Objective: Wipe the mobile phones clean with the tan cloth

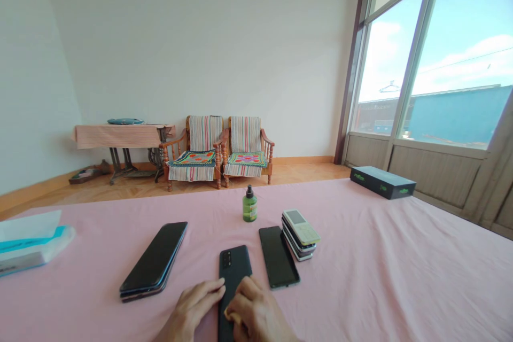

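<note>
A dark phone (234, 264) lies back side up on the pink cloth, its camera block at the top left. My left hand (193, 307) rests at its left edge, fingers stretched out and touching it. Over the phone's lower right part is my right hand (256, 307), fingers bent and pressed together round a small yellowish thing (236, 318), too hidden to name. Just to the right lies a black phone (279, 257), screen up, beside a stack of small phones (300, 230). A stack of larger phones (155, 259) sits to the left.
Beyond the phones stands a green spray bottle (249, 206). A tissue pack (34, 246) lies at the far left, a black box (382, 181) at the back right of the pink cloth (380, 278). Two wooden chairs (244, 144) stand against the wall.
</note>
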Demonstrator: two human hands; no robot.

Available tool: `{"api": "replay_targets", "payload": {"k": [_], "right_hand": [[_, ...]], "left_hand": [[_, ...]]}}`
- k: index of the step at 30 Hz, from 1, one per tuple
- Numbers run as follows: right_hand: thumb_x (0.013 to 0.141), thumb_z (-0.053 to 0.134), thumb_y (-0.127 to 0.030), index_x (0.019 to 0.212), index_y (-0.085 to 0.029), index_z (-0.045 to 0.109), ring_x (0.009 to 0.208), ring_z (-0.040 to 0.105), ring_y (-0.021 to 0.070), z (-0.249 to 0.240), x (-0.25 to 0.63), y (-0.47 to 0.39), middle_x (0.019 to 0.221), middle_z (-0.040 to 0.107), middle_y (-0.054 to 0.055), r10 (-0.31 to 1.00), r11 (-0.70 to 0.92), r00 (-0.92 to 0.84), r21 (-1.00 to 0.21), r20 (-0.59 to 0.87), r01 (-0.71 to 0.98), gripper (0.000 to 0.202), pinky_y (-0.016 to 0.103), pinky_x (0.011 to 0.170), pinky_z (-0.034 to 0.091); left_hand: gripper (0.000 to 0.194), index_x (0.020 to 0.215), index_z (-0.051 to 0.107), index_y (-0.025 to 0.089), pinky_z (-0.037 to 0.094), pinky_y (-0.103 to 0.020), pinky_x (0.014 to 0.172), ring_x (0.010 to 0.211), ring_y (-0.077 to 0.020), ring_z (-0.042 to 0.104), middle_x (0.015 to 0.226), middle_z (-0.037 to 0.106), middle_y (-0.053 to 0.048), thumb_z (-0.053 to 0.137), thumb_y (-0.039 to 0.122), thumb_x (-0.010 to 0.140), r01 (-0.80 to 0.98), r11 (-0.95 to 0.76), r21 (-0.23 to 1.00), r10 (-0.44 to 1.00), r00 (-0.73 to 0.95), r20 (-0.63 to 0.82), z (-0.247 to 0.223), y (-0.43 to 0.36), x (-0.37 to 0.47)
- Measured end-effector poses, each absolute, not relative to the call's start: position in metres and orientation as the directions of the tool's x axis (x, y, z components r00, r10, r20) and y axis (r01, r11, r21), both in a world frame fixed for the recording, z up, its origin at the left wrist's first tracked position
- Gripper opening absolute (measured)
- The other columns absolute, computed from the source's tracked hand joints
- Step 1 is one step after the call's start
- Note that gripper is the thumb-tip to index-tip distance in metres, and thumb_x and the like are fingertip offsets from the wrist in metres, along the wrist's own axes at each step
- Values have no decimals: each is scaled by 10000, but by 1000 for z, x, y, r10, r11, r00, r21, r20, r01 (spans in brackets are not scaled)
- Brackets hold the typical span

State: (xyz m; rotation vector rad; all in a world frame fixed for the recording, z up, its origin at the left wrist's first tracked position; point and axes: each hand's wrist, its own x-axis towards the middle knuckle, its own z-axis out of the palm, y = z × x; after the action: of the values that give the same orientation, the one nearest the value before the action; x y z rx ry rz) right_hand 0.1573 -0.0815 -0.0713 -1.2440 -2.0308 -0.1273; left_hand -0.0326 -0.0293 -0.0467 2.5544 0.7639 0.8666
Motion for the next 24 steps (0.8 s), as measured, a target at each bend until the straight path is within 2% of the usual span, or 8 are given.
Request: {"api": "replay_targets", "payload": {"k": [2,6,10,12,16,21,24], "right_hand": [[611,543,-9,757,-201,628,763,569,177,-64,159,-91,784,595,31,760,497,-224,-323,610,806,256,245,641,422],[556,524,-7,708,-200,603,728,555,179,-51,162,-104,755,574,24,785,503,-227,-379,577,777,258,251,612,408],[670,446,58,756,-191,610,804,556,177,-42,166,-103,818,594,40,842,409,-96,-512,531,755,311,271,715,435],[699,432,63,754,-187,608,798,543,182,-39,167,-103,816,589,45,844,398,-81,-517,531,757,311,286,716,429],[642,459,67,711,-180,566,765,518,189,-40,168,-109,789,556,40,865,381,-101,-514,491,768,278,291,669,406],[722,439,45,743,-185,574,795,519,197,-40,171,-110,816,569,49,870,353,-63,-528,490,772,267,308,700,403],[702,445,51,727,-186,559,775,519,197,-40,173,-111,802,560,48,876,328,-56,-506,478,798,264,302,681,399]], "left_hand": [[738,1251,627,276,488,-470,982,1154,-349,579,1283,621,-103,873,408,567,407,-766,498,620,672,405,-45,-34,-32],[741,1291,590,264,410,-509,1042,1221,-339,516,1327,577,-108,852,301,599,446,-723,528,652,692,309,-31,-46,-30],[713,1263,610,199,397,-502,1047,1223,-339,504,1342,561,-135,849,348,608,482,-711,512,656,716,238,-13,-54,-27],[728,1274,599,185,398,-506,1040,1215,-342,508,1342,558,-145,843,374,615,488,-715,501,653,722,229,-8,-56,-26],[725,1265,602,175,403,-509,1025,1197,-347,517,1332,563,-150,842,395,617,475,-731,490,638,729,247,-6,-55,-24],[715,1263,604,188,402,-493,1025,1199,-339,514,1331,568,-135,840,392,620,459,-730,506,636,727,258,-7,-55,-24],[724,1271,599,174,396,-492,1031,1201,-339,510,1335,565,-138,838,398,625,458,-733,504,632,732,255,-6,-56,-24]]}}
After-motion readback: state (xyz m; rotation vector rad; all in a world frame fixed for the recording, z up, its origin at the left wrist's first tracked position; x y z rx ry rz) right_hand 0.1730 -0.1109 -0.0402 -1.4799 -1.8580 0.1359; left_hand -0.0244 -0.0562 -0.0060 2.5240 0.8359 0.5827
